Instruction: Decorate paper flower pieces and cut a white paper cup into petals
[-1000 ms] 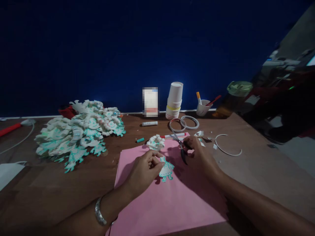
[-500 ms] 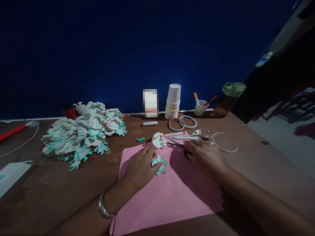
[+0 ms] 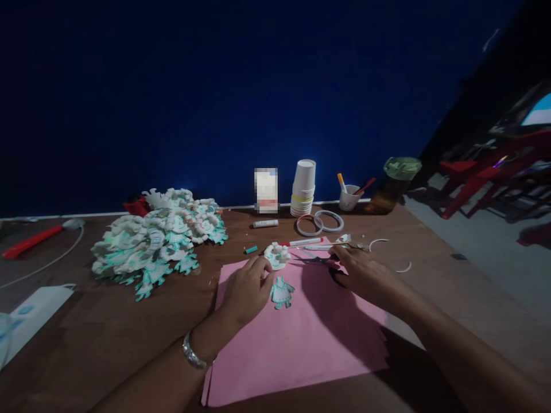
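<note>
My left hand (image 3: 247,292) is over the left part of a stack of pink paper (image 3: 297,350), thumb and fingers drawn together at the lower edge of a white paper face cutout (image 3: 278,255). Below this face lies a small paper dress cutout (image 3: 282,291) with green outlines and feet, apart from my fingers. Scissors (image 3: 310,259) point left at the top of the pink paper. Over their dark handles my right hand (image 3: 365,272) is closed, its fingers partly hidden.
Heaped paper dolls (image 3: 163,241) lie at the left. Markers (image 3: 305,242), a green cap (image 3: 251,250), a glue stick (image 3: 266,223) and tape rings (image 3: 329,220) lie behind the paper. Stacked paper cups (image 3: 303,186), a pen cup (image 3: 349,198) and a dark bottle (image 3: 394,186) stand along the wall.
My left thumb has come off the dress cutout and closed toward the fingers, beside the face cutout. My right hand stays at the scissors. The camera view has shifted slightly.
</note>
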{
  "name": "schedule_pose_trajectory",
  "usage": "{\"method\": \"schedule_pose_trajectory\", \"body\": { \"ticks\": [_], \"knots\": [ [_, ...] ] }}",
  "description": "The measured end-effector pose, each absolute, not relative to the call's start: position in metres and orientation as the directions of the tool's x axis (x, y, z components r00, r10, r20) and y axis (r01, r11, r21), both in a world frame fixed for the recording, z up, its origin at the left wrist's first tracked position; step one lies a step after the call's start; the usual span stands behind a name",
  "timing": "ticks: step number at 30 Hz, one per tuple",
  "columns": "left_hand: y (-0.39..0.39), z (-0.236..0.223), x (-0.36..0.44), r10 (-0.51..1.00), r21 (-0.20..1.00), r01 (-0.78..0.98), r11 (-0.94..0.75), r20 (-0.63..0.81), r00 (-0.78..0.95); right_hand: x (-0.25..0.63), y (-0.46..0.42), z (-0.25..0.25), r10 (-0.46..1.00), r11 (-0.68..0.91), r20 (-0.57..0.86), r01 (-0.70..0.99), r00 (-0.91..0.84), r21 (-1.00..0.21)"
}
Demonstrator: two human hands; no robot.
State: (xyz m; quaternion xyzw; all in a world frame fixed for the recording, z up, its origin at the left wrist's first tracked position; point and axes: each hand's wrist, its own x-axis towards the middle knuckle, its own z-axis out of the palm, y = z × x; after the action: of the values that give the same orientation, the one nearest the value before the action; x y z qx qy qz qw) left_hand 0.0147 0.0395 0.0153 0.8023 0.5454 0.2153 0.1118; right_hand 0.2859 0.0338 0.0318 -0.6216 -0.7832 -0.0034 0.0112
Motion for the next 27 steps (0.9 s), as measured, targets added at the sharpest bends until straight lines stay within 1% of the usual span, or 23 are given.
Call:
{"method": "schedule_pose_trajectory", "body": {
  "ticks": [3,5,7,9,11,13,17,22,27],
  "knots": [
    [0.046,0.013,0.011,0.901,0.366,0.843,-0.395,0.336,0.276,0.290,0.033,0.035,0.965,0.263,0.000,0.965,-0.263,0.008],
    [0.050,0.013,0.010,0.864,0.303,0.841,-0.447,0.391,0.318,0.289,0.033,0.034,0.959,0.282,-0.005,0.959,-0.282,0.022],
    [0.051,0.013,0.010,0.826,0.239,0.827,-0.508,0.408,0.389,0.287,0.031,0.033,0.954,0.299,-0.003,0.954,-0.299,0.036],
    [0.052,0.012,0.010,0.804,0.209,0.811,-0.547,0.402,0.438,0.285,0.028,0.032,0.948,0.317,0.001,0.947,-0.317,0.052],
    [0.053,0.010,0.010,0.801,0.233,0.796,-0.559,0.399,0.446,0.284,0.026,0.033,0.936,0.351,0.007,0.934,-0.352,0.067],
    [0.055,0.005,0.008,0.806,0.288,0.775,-0.562,0.400,0.436,0.286,0.026,0.033,0.927,0.374,0.013,0.924,-0.376,0.080],
    [0.057,-0.001,0.007,0.794,0.377,0.712,-0.592,0.423,0.437,0.288,0.029,0.032,0.940,0.336,0.027,0.938,-0.339,0.091],
    [0.056,0.001,0.008,0.769,0.396,0.669,-0.629,0.443,0.461,0.286,0.027,0.031,0.951,0.299,0.054,0.949,-0.305,0.101],
    [0.052,0.005,0.009,0.781,0.440,0.654,-0.616,0.447,0.435,0.268,0.016,0.039,0.950,0.268,0.134,0.958,-0.281,0.107]
  ]
}}
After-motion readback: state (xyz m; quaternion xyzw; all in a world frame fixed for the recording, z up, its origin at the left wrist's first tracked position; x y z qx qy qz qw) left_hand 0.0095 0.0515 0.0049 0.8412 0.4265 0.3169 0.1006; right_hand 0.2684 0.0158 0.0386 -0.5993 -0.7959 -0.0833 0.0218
